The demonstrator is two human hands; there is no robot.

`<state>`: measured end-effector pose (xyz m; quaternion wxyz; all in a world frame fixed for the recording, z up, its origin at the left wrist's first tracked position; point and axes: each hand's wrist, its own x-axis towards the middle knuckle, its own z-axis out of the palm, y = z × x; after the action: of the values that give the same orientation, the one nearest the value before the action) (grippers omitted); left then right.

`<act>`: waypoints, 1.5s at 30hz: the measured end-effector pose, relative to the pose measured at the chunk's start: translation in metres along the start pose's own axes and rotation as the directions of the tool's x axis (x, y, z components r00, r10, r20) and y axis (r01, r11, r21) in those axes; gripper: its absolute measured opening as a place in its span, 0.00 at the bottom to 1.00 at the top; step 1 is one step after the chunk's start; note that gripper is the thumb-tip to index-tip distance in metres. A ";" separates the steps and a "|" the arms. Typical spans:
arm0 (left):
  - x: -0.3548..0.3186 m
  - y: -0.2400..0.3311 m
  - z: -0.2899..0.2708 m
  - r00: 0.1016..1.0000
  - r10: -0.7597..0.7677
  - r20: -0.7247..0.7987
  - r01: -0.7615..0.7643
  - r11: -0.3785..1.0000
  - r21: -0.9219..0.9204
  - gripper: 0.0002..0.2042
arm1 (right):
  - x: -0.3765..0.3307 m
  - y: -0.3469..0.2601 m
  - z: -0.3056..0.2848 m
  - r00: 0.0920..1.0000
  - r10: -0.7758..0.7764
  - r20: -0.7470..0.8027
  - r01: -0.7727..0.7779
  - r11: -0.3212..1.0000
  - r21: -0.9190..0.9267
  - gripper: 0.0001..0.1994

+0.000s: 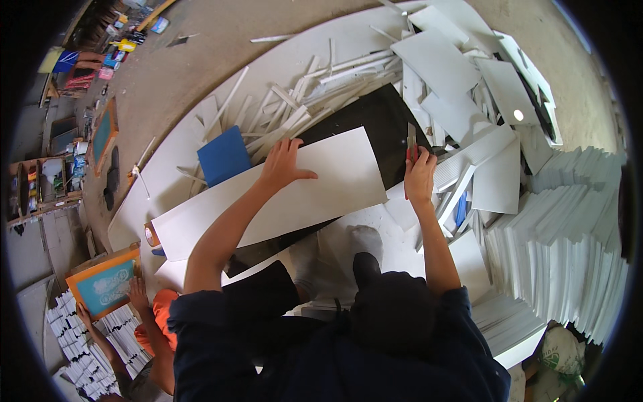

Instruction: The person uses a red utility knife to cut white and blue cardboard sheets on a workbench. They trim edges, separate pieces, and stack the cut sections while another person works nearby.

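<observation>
A long white board (328,181) lies slantwise in front of me on top of a black sheet (362,117). My left hand (284,162) rests on the board near its far edge, fingers spread and thumb stretched out to the right. Past the board's right end, my right hand (420,175) grips a red utility knife (410,149) whose metal blade points away from me. The knife is held up beside the board, apart from its right edge. Just left of my left hand, a blue piece of board (225,155) sticks out from behind the white one.
Thin white offcuts (288,110) and larger white pieces (445,63) litter the far side. Tall stacks of white sheets (549,248) stand at right. A tape roll (151,234) sits by the board's left end. At lower left, another person's hands hold an orange-framed screen (107,281).
</observation>
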<state>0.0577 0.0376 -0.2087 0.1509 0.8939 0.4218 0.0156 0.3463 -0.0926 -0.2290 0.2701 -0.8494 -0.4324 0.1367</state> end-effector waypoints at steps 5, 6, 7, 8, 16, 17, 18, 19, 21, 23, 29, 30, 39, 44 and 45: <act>0.019 0.006 -0.069 0.996 -0.032 0.083 0.041 0.993 -0.108 0.37 | -0.015 -0.024 -0.029 0.970 -0.141 -0.197 0.161 0.983 0.090 0.23; 0.025 0.007 -0.084 0.999 -0.020 0.041 0.024 0.993 -0.119 0.37 | -0.018 -0.029 -0.036 0.959 -0.160 -0.236 0.190 0.975 0.112 0.23; 0.031 0.013 -0.110 0.995 -0.011 -0.095 -0.001 0.991 -0.131 0.36 | -0.017 -0.031 -0.041 0.959 -0.156 -0.238 0.197 0.967 0.162 0.21; 0.041 0.017 -0.140 0.988 -0.014 -0.154 -0.008 0.990 -0.141 0.36 | -0.018 -0.035 -0.045 0.968 -0.144 -0.207 0.193 0.951 0.240 0.20; -0.001 0.042 -0.426 0.358 -0.053 -0.932 0.017 0.999 -0.050 0.23 | 0.002 -0.182 -0.109 0.886 -0.433 -0.165 0.451 0.722 0.525 0.15; -0.020 0.043 -0.452 0.246 -0.064 -0.967 0.033 0.998 -0.058 0.21 | -0.001 -0.205 -0.119 0.868 -0.472 -0.153 0.474 0.697 0.538 0.15; -0.039 0.049 -0.471 0.215 -0.171 -0.962 0.014 0.985 -0.172 0.20 | -0.005 -0.221 -0.127 0.853 -0.503 -0.138 0.491 0.684 0.539 0.14; -0.054 0.044 -0.486 0.138 -0.206 -0.969 0.011 0.978 -0.207 0.19 | -0.009 -0.234 -0.128 0.812 -0.557 -0.176 0.553 0.635 0.539 0.13; -0.084 0.044 -0.506 -0.007 -0.292 -0.956 -0.088 0.953 -0.291 0.19 | -0.016 -0.264 -0.129 0.751 -0.632 -0.192 0.613 0.558 0.559 0.13; -0.110 0.049 -0.506 -0.120 -0.406 -0.906 -0.282 0.889 -0.361 0.18 | -0.031 -0.283 -0.130 0.709 -0.684 -0.173 0.632 0.506 0.588 0.13; -0.157 0.058 -0.468 -0.115 -0.757 -0.643 -0.793 0.460 -0.399 0.27 | -0.073 -0.317 -0.149 0.683 -0.690 0.240 0.361 0.604 0.710 0.18; -0.162 0.055 -0.459 -0.125 -0.788 -0.603 -0.853 0.396 -0.341 0.27 | -0.086 -0.323 -0.160 0.634 -0.652 0.416 0.217 0.666 0.713 0.19; -0.124 0.053 -0.347 0.107 -0.906 -0.409 -0.923 0.062 -0.380 0.31 | -0.037 -0.336 -0.134 0.861 -0.399 0.315 -0.443 -0.286 0.850 0.23; -0.120 0.047 -0.226 0.676 -0.681 -0.281 -0.507 -0.153 -0.848 0.29 | 0.045 -0.261 -0.095 0.983 -0.036 0.179 -0.182 -0.132 0.974 0.25; -0.119 0.044 -0.202 0.753 -0.630 -0.192 -0.412 -0.224 -0.883 0.29 | 0.057 -0.244 -0.095 0.984 -0.034 0.177 -0.179 -0.089 0.980 0.25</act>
<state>-0.0174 -0.0271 0.0081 0.6322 0.3033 0.3526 0.6197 0.2627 0.0382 -0.0110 0.7675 -0.3848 -0.1630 0.4860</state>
